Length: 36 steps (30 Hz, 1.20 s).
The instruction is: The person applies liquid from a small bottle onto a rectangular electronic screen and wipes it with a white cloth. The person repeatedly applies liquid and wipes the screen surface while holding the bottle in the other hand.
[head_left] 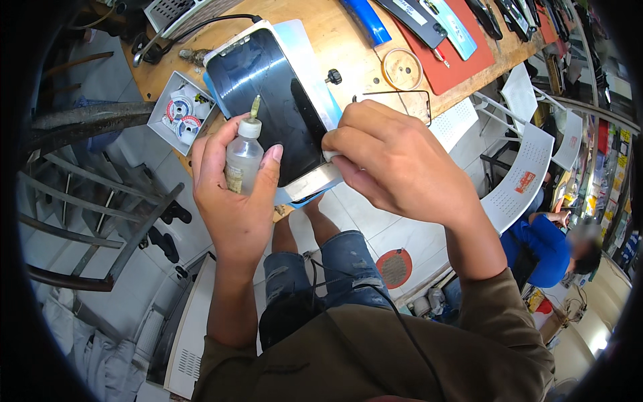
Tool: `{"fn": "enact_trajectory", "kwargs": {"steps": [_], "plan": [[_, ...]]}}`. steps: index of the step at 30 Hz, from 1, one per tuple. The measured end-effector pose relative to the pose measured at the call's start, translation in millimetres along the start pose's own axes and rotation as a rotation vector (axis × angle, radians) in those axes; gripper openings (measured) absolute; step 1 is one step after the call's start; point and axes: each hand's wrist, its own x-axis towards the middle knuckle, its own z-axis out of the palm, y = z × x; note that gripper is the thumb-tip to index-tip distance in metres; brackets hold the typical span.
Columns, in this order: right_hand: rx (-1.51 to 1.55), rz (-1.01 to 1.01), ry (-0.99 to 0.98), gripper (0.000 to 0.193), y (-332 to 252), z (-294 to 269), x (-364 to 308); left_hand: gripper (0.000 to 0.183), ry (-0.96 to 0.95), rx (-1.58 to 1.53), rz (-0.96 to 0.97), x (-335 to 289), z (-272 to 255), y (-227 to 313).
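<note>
One translucent plastic bottle (246, 155) bearing a worn, yellowish label (234, 180) is gripped in the left hand (231, 204), and one small white wad (329, 155) is pinched by the right hand (398, 161) at the edge of one glossy black rectangular panel (264, 75).

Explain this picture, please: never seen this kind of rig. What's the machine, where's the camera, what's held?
No machine here: these are a person's own bare hands. The single view comes from a wide fisheye camera on their head, looking down, so straight edges bend near the rim. The left hand holds a clear bottle with a narrow nozzle; the right hand pinches a small white scrap by the edge of a dark glossy panel. Also on the wooden bench: a red mat and a white box of spools.
</note>
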Motion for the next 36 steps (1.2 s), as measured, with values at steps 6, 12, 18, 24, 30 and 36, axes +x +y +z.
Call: {"fn": "enact_trajectory", "kwargs": {"steps": [6,12,18,24,30,36], "plan": [[-0.1,-0.104,0.204,0.02,28.7,7.9,44.2,0.046,-0.02,-0.008,0.023,3.8,4.9,-0.4],[-0.043,-0.002,-0.025,0.016,1.1,-3.6,0.7,0.047,0.011,-0.002,-0.003,-0.8,2.8,-0.5],[-0.164,-0.077,0.189,0.018,24.8,8.9,43.9,0.046,0.008,-0.042,0.01,3.2,8.1,-1.3],[-0.093,-0.02,0.01,0.023,1.6,0.2,15.0,0.045,0.015,-0.007,0.006,-2.6,5.8,-8.4],[-0.177,-0.088,0.193,0.015,22.6,12.1,49.7,0.045,-0.021,-0.063,-0.022,0.4,7.2,-4.9],[-0.107,-0.035,0.072,0.013,7.4,1.9,27.0,0.044,-0.005,-0.062,0.002,-2.3,6.6,-6.2]]}}
